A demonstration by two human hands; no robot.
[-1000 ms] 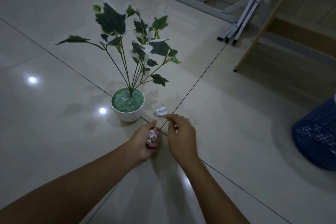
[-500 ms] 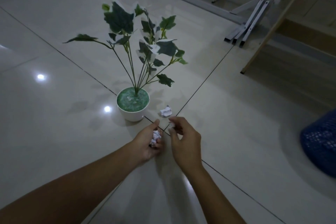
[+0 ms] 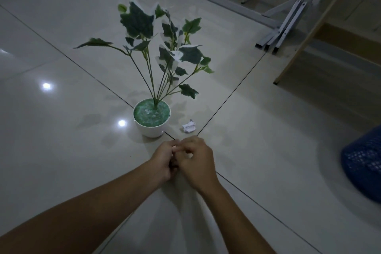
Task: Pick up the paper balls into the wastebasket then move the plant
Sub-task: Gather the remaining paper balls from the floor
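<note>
A plant [image 3: 165, 55] with green-and-white leaves stands in a white pot [image 3: 152, 130] on the tiled floor. One crumpled white paper ball [image 3: 189, 127] lies on the floor just right of the pot. Close in front of the pot, my left hand [image 3: 161, 161] and my right hand [image 3: 199, 161] are pressed together with curled fingers. The left hand is closed over a paper ball that is almost hidden. Only a pale speck shows where the fingertips meet. The blue mesh wastebasket [image 3: 362, 163] lies at the right edge, partly cut off.
Folded metal legs [image 3: 282, 31] lie on the floor at the back right. A wooden frame [image 3: 317, 22] slants beside them. A window track runs along the far wall. Glossy tiles [image 3: 61, 130] show bright light reflections.
My right hand has moved left and closed against my left hand, hiding the paper ball that showed in the left palm. The view has shifted slightly.
</note>
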